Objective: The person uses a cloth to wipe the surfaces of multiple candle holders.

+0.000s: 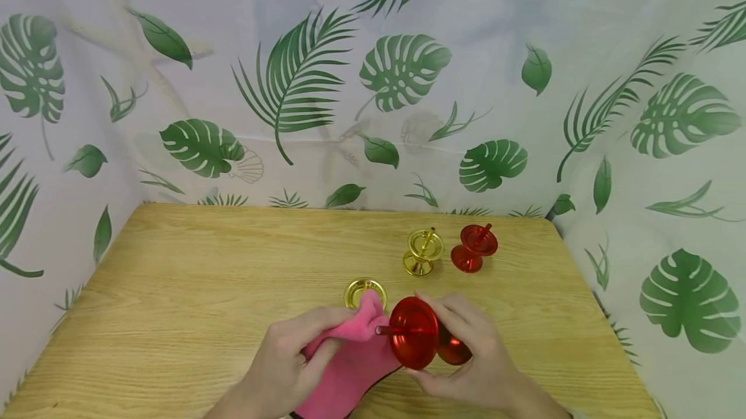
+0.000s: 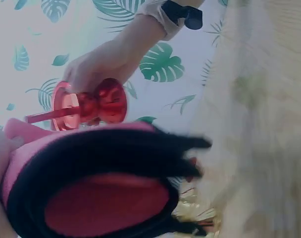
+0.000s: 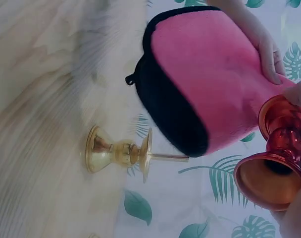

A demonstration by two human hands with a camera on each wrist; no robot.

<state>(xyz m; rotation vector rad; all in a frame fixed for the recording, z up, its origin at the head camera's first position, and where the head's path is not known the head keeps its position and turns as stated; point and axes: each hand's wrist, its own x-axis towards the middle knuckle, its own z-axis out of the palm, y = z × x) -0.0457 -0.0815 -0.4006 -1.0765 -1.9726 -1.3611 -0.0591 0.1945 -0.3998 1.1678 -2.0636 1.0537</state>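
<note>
My left hand [image 1: 285, 354] pinches a pink cloth [image 1: 355, 367] with black edging between thumb and fingers. The cloth's lower part hangs down below that hand. In my right hand [image 1: 474, 357] is a shiny red candle holder [image 1: 416, 344], gripped around its dish and tilted on its side. Its thin spike points left, towards the bunched cloth; whether the two touch I cannot tell. The right wrist view shows the red holder's hollow base [image 3: 269, 183]. Just behind the cloth stands a gold candle holder [image 1: 351, 291], partly hidden, upright on the table.
Farther back on the wooden table [image 1: 233, 257] stand another gold candle holder [image 1: 418, 266] and a second red one [image 1: 468, 260], side by side. White leaf-printed sheets [image 1: 326, 147] enclose the table at the back and sides.
</note>
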